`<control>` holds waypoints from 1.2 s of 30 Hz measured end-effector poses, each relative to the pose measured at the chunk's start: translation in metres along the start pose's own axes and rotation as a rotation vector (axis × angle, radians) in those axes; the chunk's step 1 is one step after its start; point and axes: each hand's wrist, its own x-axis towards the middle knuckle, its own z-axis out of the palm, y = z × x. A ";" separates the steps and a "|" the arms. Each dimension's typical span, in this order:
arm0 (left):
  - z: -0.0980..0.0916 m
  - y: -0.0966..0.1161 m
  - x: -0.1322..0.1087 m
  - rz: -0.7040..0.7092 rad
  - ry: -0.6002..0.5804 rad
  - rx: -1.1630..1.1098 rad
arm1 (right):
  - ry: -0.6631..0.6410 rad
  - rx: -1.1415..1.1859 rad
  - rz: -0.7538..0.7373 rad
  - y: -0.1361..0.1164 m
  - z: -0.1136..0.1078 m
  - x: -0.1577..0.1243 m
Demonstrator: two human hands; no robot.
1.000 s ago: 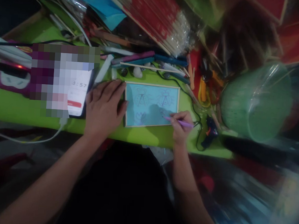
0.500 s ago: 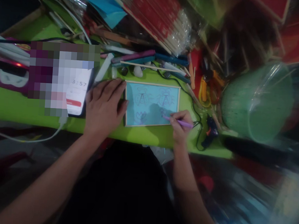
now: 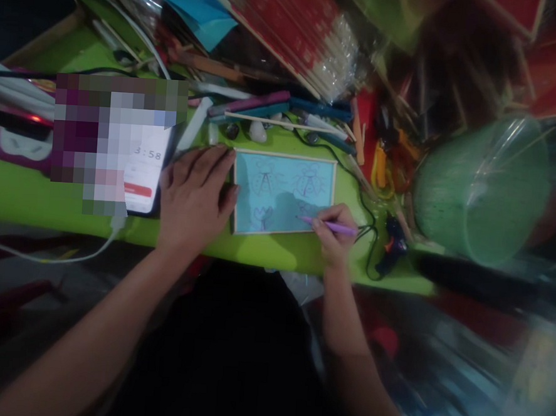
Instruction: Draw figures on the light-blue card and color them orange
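A small blue board with a thin pale wooden frame (image 3: 283,192) lies on the green table in front of me. Two ladybird-like drawings run along its top, a tulip-like flower stands at lower left, and a partly hidden small drawing is at lower right. My right hand (image 3: 335,236) pinches a purple pen (image 3: 338,227), its tip on or just above the board's lower right part. My left hand (image 3: 198,197) lies flat with fingers stretched out, fingertips against the board's left edge.
A phone (image 3: 143,168) with a timer lies left of my left hand, partly blurred out. Behind the board are several markers (image 3: 251,103), stones and sticks. To the right are a glue gun (image 3: 391,243), orange-handled scissors or pliers (image 3: 381,167) and a green bucket (image 3: 481,189).
The pen tip has shifted slightly left and down from the small lower-right drawing. My left hand stays in place, and the phone's timer has gone up by one.
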 end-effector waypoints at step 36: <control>0.004 -0.004 0.000 0.010 0.035 0.000 | 0.066 -0.107 -0.071 -0.012 0.004 0.005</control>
